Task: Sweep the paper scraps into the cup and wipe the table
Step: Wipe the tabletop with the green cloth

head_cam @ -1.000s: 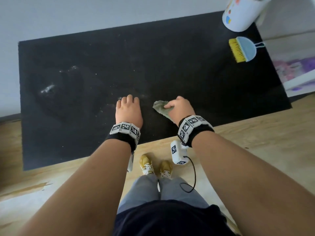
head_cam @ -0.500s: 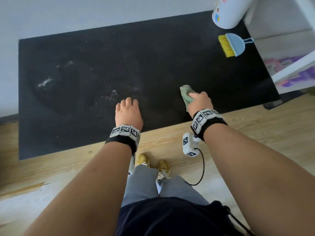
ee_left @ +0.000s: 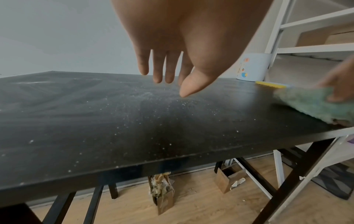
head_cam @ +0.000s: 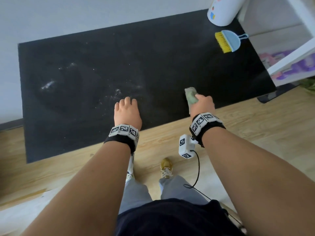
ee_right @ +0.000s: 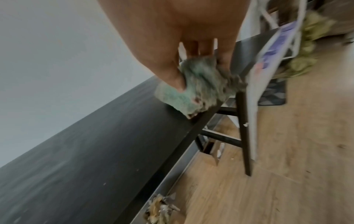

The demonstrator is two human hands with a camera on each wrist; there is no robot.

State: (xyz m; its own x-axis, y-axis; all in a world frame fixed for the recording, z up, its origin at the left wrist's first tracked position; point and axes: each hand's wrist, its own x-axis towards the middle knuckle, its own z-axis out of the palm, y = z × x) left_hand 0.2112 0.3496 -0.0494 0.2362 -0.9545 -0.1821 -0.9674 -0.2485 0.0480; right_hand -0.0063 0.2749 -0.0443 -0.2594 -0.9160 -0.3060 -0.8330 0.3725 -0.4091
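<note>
My right hand (head_cam: 202, 103) grips a green cloth (head_cam: 191, 95) and presses it on the black table (head_cam: 85, 68) near its front edge; the same cloth (ee_right: 193, 89) shows bunched between thumb and fingers in the right wrist view. My left hand (head_cam: 127, 109) hovers over the table's front middle with fingers straight and holding nothing; the left wrist view shows its fingers (ee_left: 161, 66) above the surface. White dust specks (head_cam: 117, 93) lie ahead of the left hand and at the left (head_cam: 47, 85). The white cup (head_cam: 221, 11) stands at the far right corner.
A small yellow brush with a blue dustpan (head_cam: 226, 40) lies beside the cup. A white shelf frame (head_cam: 293, 48) stands right of the table. Under the table are cardboard boxes (ee_left: 229, 177) on the wooden floor (head_cam: 255, 126).
My right hand has slid the cloth to the right along the table's front edge, away from the left hand. The left hand has stayed about where it was.
</note>
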